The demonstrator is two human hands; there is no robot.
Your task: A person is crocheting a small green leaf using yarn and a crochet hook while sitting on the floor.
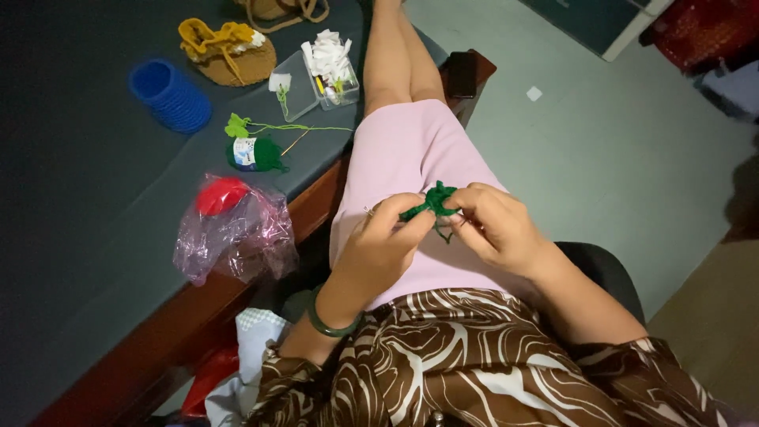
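Head-worn view, looking steeply down, close over lap

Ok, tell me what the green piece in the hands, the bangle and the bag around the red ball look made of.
Green piece: yarn, matte and fuzzy, with a loose strand hanging.
Bangle: smooth, glossy green, probably stone or glass; cannot tell which.
Bag: thin clear plastic, pink-tinted, crinkled and shiny, the red ball showing through.

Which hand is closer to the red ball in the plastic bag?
The left hand. It sits just right of the red ball in its clear bag on the table; the right hand is farther away, beyond the green crochet piece.
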